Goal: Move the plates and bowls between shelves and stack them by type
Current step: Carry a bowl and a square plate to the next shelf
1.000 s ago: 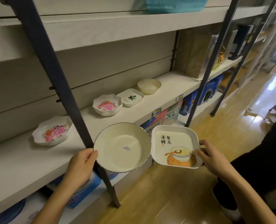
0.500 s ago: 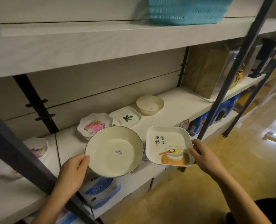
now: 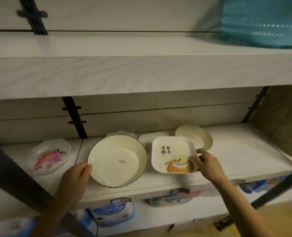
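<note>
My left hand (image 3: 76, 175) grips the left rim of a round cream bowl (image 3: 114, 159) with a dark edge and a sticker inside, held tilted above the front of the middle shelf (image 3: 235, 159). My right hand (image 3: 207, 164) holds the right edge of a square white plate (image 3: 171, 152) printed with characters and a bowl picture. Behind them on the shelf sit a flower-shaped dish (image 3: 119, 135), mostly hidden, a small square dish (image 3: 150, 138) and a plain cream bowl (image 3: 195, 135). A floral dish (image 3: 50, 156) lies at the left.
The upper shelf (image 3: 141, 65) juts out overhead, carrying a teal basket (image 3: 261, 23) at the right. Dark diagonal frame bars (image 3: 17, 182) cross at lower left and lower right. Blue-and-white packages (image 3: 114, 212) fill the lowest shelf. A brown box (image 3: 278, 120) stands at the right.
The view has risen and moved closer to the shelves. Both hands have carried the round bowl and the square plate up and inward over the middle shelf, hiding the dishes behind.
</note>
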A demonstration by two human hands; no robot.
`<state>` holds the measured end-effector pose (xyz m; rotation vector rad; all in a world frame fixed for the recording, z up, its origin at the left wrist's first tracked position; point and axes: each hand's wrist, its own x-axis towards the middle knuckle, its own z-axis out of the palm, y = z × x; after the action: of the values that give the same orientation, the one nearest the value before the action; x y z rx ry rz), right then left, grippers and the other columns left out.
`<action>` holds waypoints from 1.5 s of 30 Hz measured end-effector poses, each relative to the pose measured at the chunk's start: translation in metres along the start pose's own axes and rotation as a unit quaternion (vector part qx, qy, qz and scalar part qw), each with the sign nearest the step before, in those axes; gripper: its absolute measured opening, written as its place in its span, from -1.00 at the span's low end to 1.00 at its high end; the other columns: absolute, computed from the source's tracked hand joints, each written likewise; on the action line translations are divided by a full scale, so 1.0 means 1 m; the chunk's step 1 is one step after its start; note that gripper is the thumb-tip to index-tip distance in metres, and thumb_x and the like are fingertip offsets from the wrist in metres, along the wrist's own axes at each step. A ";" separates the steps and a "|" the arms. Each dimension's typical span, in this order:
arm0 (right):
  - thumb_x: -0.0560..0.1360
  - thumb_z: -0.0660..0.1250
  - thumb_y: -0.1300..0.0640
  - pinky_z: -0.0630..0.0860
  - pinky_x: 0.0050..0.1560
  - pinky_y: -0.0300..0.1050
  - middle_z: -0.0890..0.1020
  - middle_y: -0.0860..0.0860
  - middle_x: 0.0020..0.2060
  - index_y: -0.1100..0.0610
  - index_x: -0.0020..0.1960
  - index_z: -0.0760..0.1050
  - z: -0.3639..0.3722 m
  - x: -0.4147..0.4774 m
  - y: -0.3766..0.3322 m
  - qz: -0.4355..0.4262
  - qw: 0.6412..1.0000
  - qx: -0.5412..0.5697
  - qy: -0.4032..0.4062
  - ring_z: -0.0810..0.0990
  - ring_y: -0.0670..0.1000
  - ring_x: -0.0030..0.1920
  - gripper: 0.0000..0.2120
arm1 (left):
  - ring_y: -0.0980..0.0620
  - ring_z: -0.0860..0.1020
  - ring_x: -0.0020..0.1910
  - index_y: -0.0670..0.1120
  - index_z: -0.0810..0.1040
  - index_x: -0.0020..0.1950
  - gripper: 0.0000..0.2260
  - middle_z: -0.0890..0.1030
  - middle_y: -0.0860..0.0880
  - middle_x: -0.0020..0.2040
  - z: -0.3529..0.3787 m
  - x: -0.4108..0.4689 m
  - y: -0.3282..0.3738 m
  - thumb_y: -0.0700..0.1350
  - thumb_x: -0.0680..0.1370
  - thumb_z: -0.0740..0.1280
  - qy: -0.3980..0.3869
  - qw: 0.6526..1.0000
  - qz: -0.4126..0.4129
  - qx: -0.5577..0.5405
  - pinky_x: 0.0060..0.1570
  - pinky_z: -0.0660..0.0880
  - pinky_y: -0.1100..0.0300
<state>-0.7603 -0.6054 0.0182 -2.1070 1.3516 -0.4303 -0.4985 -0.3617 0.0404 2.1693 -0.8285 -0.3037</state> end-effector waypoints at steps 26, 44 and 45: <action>0.58 0.10 0.03 0.40 -0.10 -0.11 0.60 0.21 0.08 0.23 0.12 0.53 0.043 0.118 -0.005 -0.084 0.968 -0.210 -0.113 0.56 0.22 0.10 -0.66 | 0.04 0.37 -0.35 -0.18 0.42 -0.32 -0.74 0.42 -0.08 -0.37 0.047 0.001 0.043 -0.20 0.58 0.17 0.085 0.993 -0.083 -0.019 -0.31 0.28 0.25; 0.56 0.11 -0.09 0.49 0.01 -0.17 0.59 -0.15 0.15 -0.14 0.24 0.45 -0.136 0.093 0.109 -0.156 0.937 -0.274 -0.150 0.57 -0.05 0.08 -0.70 | -0.06 0.39 -0.30 -0.24 0.41 -0.34 -0.71 0.42 -0.17 -0.38 0.232 0.072 0.157 -0.20 0.57 0.16 -0.027 0.998 -0.040 -0.049 -0.26 0.25 0.14; 0.56 0.10 -0.09 0.48 -0.01 -0.17 0.59 -0.16 0.14 -0.14 0.23 0.45 -0.140 0.096 0.116 -0.157 0.937 -0.277 -0.144 0.57 -0.05 0.08 -0.71 | -0.06 0.38 -0.30 -0.21 0.35 -0.39 -0.69 0.40 -0.15 -0.41 0.243 0.077 0.160 -0.21 0.56 0.16 -0.031 0.997 -0.047 -0.044 -0.25 0.25 0.13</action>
<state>-0.8794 -0.7699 0.0491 -2.7319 1.0427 0.1664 -0.6260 -0.6320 0.0005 2.1280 -0.7352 -0.4488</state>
